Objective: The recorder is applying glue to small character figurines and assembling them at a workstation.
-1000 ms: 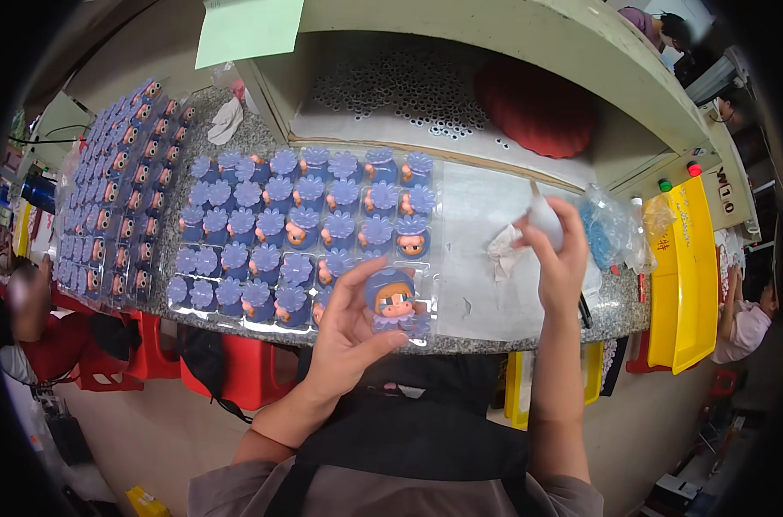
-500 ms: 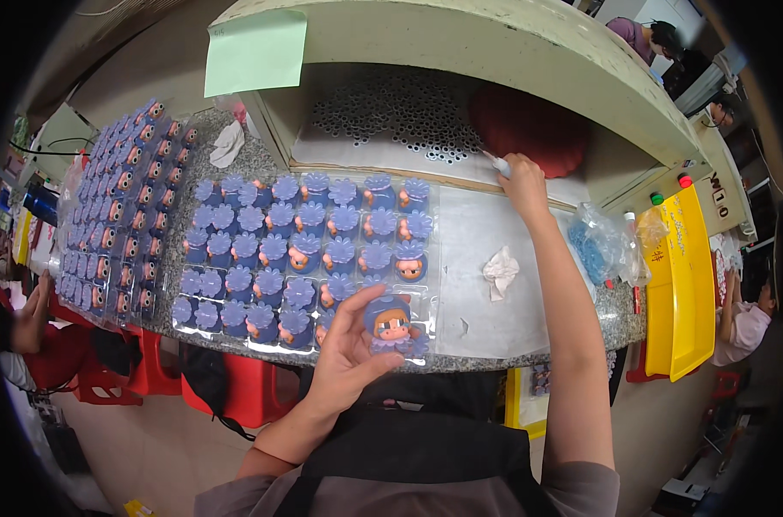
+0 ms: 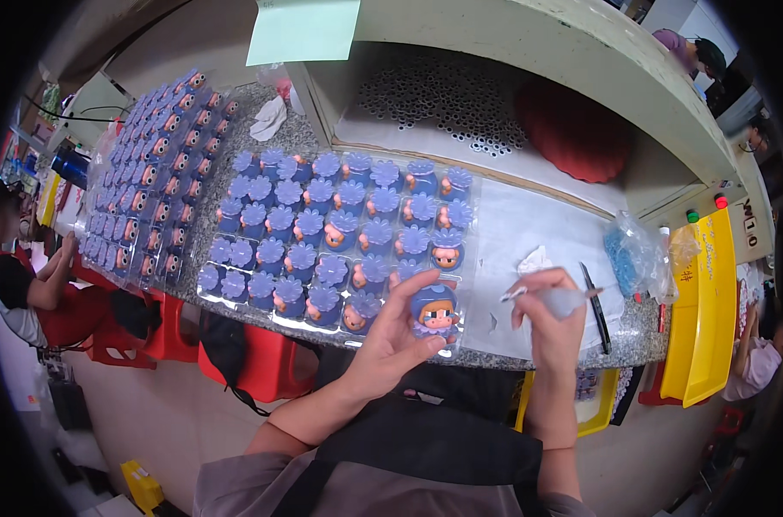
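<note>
My left hand (image 3: pixel 390 345) grips a small doll figure (image 3: pixel 434 312) in a blue hood, its face turned up. It is held over the front right corner of a clear tray (image 3: pixel 465 258), where rows of similar blue figures stand with purple petal-shaped tops. To its right, my right hand (image 3: pixel 553 319) is closed on a whitish translucent squeeze bottle (image 3: pixel 564 300) with a thin tip. A small pale bit (image 3: pixel 514 294) shows at the fingertips facing the figure; I cannot tell what it is. Many small black-and-white discs (image 3: pixel 443 103) lie on the shelf behind.
Stacked trays of figures (image 3: pixel 155 172) stand at the left. A crumpled tissue (image 3: pixel 535 259) and a slim black tool (image 3: pixel 596 306) lie on white paper (image 3: pixel 503 224). At the right are a bag of blue bits (image 3: pixel 624 250) and a yellow tray (image 3: pixel 706 302). A red round cushion-like thing (image 3: pixel 572 129) sits inside the shelf.
My right hand has drawn back from the shelf toward the figure, bottle still held. My left hand still grips the figure. The whole view has shifted, uncovering the black tool.
</note>
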Available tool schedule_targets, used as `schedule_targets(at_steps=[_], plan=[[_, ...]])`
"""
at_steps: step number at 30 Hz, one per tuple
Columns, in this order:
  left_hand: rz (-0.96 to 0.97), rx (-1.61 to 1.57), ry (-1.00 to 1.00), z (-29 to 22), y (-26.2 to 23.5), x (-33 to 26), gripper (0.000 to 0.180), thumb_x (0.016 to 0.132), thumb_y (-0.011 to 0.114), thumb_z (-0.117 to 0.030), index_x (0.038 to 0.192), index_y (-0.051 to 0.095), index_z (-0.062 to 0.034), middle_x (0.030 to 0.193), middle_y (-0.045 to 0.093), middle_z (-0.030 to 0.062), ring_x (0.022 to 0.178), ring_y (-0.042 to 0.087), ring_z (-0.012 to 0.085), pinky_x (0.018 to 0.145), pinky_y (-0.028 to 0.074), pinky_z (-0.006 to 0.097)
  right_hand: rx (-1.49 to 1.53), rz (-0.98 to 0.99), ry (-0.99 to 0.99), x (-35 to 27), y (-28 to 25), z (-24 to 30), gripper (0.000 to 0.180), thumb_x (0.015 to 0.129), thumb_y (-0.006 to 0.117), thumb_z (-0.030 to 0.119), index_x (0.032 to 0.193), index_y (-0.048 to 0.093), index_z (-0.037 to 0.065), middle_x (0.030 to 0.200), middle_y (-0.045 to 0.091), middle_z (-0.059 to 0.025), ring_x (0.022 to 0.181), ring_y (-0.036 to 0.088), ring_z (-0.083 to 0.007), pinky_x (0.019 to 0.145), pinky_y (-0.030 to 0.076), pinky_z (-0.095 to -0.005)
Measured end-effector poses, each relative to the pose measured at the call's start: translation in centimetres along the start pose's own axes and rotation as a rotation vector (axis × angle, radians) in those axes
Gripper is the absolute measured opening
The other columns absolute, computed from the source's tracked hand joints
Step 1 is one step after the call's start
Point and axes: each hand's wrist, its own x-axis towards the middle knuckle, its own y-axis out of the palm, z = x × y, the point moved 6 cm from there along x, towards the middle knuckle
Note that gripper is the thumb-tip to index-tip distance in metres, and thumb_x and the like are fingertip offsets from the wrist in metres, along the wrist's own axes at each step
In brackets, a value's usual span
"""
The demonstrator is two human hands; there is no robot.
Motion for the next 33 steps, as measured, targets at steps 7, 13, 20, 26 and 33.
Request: schedule_targets(at_steps=[7, 13, 20, 26, 33], plan=[[0.051, 0.085, 0.093, -0.3, 0.7, -0.4, 0.053, 0.078, 0.049, -0.011, 0.126, 0.026, -0.008, 0.129, 0.029, 0.0172, 0.105, 0.045, 0.0224, 0.091, 0.035, 0.035, 0.373, 0.101, 0.25, -3.9, 2.9, -3.2, 0.015, 0.069, 0.059, -0.005, 0.076, 0.047, -0.001, 0.075, 0.054, -0.0173, 0.052, 0.052, -0.0168, 0.042, 0.046, -0.0243], [0.031, 0.26, 0.2, -0.5, 0.7, -1.0, 0.046, 0.08, 0.044, -0.023, 0.12, 0.03, -0.0068, 0.128, 0.027, 0.0199, 0.108, 0.041, 0.0227, 0.094, 0.031, 0.036, 0.424, 0.184, 0.27, -5.0, 4.4, -3.8, 0.009, 0.075, 0.057, -0.005, 0.08, 0.05, -0.003, 0.077, 0.054, -0.0094, 0.055, 0.055, -0.0144, 0.048, 0.045, -0.024], [0.088, 0.527, 0.322, -1.2, 0.8, -1.5, 0.04, 0.081, 0.039, -0.022, 0.116, 0.032, -0.005, 0.126, 0.027, 0.0226, 0.107, 0.04, 0.023, 0.093, 0.031, 0.036, 0.456, 0.177, 0.261, -5.5, 5.0, -3.6, 0.009, 0.077, 0.057, -0.003, 0.081, 0.049, -0.002, 0.08, 0.052, -0.0095, 0.056, 0.055, -0.0138, 0.048, 0.044, -0.0238], [0.049, 0.486, 0.371, -1.6, 1.0, -1.6, 0.038, 0.083, 0.039, -0.024, 0.114, 0.039, -0.0013, 0.123, 0.035, 0.0225, 0.11, 0.037, 0.0276, 0.093, 0.026, 0.037, 0.475, 0.172, 0.249, -5.6, 5.1, -3.6, 0.009, 0.077, 0.056, -0.003, 0.081, 0.049, -0.002, 0.079, 0.052, -0.0098, 0.055, 0.054, -0.0139, 0.048, 0.043, -0.0234], [0.062, 0.43, 0.371, -1.6, 1.0, -1.6, 0.035, 0.081, 0.046, -0.017, 0.112, 0.04, -0.0022, 0.122, 0.035, 0.0223, 0.108, 0.039, 0.0267, 0.092, 0.028, 0.036, 0.472, 0.188, 0.26, -5.6, 5.2, -3.7, 0.008, 0.077, 0.056, -0.003, 0.081, 0.049, -0.002, 0.081, 0.051, -0.0099, 0.056, 0.054, -0.0129, 0.048, 0.043, -0.0228]])
